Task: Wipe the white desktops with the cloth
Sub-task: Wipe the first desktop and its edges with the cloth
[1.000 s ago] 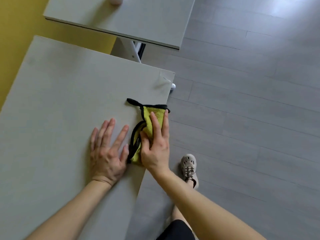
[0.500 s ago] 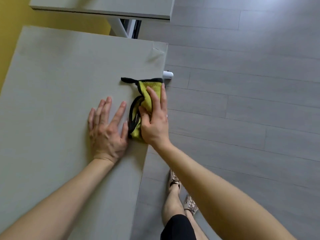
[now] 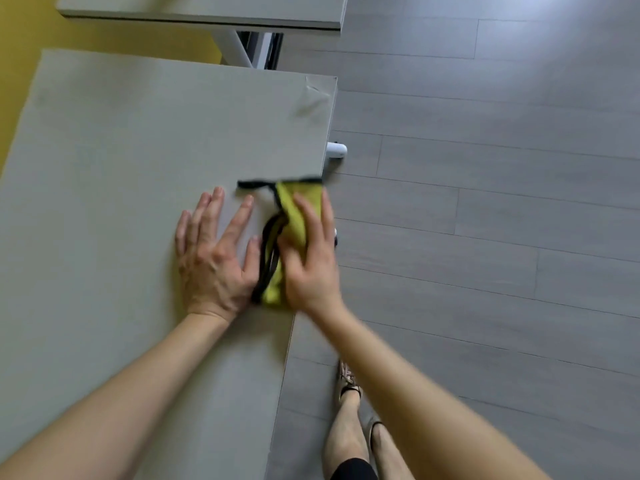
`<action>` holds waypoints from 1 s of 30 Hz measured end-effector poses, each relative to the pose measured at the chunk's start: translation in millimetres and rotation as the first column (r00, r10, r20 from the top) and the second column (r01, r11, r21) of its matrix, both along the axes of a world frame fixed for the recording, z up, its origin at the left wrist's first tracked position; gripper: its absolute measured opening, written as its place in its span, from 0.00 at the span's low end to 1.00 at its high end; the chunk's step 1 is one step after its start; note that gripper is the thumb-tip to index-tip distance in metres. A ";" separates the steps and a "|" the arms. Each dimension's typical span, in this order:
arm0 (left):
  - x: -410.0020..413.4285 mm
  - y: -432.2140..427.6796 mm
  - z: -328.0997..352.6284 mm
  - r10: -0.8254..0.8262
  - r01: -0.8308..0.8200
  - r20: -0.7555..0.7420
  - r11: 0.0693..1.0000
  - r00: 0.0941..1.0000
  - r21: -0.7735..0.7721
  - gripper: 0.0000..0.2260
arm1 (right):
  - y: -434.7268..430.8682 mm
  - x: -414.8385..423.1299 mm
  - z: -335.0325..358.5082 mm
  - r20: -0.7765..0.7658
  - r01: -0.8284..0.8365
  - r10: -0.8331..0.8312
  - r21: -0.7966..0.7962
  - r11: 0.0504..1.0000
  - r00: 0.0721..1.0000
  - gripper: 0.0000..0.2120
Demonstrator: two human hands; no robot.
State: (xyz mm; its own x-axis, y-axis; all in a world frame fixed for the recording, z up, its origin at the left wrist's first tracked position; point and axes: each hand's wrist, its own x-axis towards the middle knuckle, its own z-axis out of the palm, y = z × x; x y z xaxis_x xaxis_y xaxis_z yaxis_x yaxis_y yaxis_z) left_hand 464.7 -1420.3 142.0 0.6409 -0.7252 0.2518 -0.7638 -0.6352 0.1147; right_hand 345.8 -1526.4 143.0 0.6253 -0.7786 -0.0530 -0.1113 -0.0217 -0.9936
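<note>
- Cloth (image 3: 294, 216): yellow-green fabric with a black hem, seen folded or bunched into a narrow strip running 12 to 6 o'clock.
- One loose stretch of black hem is seen sticking out flat from the cloth's far end toward 9 o'clock. More black hem is doubled along its 9 o'clock side.
- The cloth is laid on the near desktop (image 3: 138, 168), right at that desktop's 3 o'clock edge, about halfway along it. Its outline is slightly motion-blurred.
- Right hand (image 3: 308, 258): laid palm-down on the cloth, fingers straight and pointed to 12 o'clock, thumb pressed on the fabric's 9 o'clock side. No curl round the cloth is seen, so it is pressed, not gripped.
- Left hand (image 3: 214, 258): laid flat on the bare desktop, fingers spread and relaxed, nothing held. It is placed just at 9 o'clock of the cloth, thumb close to the black hem. Contact cannot be told.
- Near desktop: pale grey-white, matte, with a wrinkled patch (image 3: 313, 98) at its 1 o'clock corner.
- A second desktop (image 3: 207, 8) is seen at 12 o'clock, apart from the near one, with white legs under it.
- A white desk foot (image 3: 336, 149) is seen poking out from under the near desktop's 3 o'clock edge.
- Grey plank floor (image 3: 485, 237) is seen at 3 o'clock, a yellow surface (image 3: 20, 64) at 10 o'clock, and the person's feet (image 3: 348, 379) at 6 o'clock.
</note>
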 end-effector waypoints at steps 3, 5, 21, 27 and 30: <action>-3.7 -0.5 3.9 0.013 -0.013 -0.024 1.000 1.000 -0.002 0.26 | -97.8 62.2 0.0 -0.053 0.024 -0.025 -0.018 1.000 0.998 0.30; -4.3 -1.0 4.5 0.014 -0.014 -0.035 1.000 0.999 0.004 0.26 | -130.2 82.2 0.8 -0.063 0.047 -0.047 -0.007 0.999 0.997 0.30; -3.2 0.5 0.0 0.026 -0.026 -0.033 1.000 0.999 0.002 0.26 | -79.2 64.1 -3.6 -0.053 0.161 -0.163 -0.045 0.986 0.985 0.29; -1.7 -0.2 2.0 0.023 -0.023 -0.041 1.000 0.999 0.000 0.26 | 21.0 1.9 2.7 -0.017 0.195 -0.195 0.013 0.981 0.981 0.30; -1.6 -0.1 4.3 0.018 -0.017 -0.053 1.000 0.998 0.018 0.26 | 126.3 -70.0 10.7 -0.052 0.144 -0.143 0.010 0.990 0.988 0.35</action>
